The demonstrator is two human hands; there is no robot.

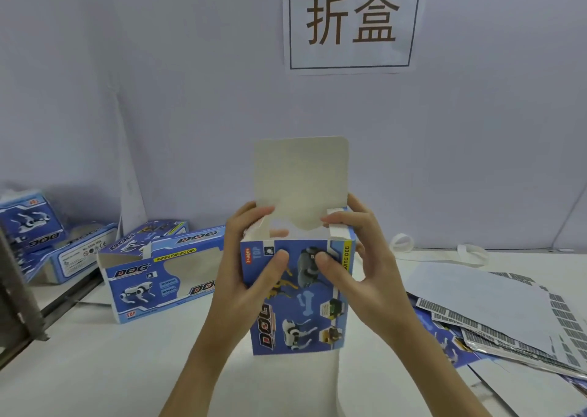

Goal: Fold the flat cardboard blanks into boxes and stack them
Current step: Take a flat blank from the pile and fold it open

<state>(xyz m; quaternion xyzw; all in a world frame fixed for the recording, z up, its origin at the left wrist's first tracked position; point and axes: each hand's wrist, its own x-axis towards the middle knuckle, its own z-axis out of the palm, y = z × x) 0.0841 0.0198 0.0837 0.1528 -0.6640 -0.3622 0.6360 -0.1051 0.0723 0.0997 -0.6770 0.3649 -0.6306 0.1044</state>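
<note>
You held the box (pixel 298 296) upright between both hands, left hand (pixel 251 267) and right hand (pixel 359 264) gripping its sides, thumbs on its near face.

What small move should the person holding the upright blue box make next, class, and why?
Probably fold the tall top flap forward and tuck it in. The blue dog box stands on end, gripped by the left hand and right hand, whose fingers already press the two side flaps inward, while the top flap still stands upright and the opening shows.
</note>
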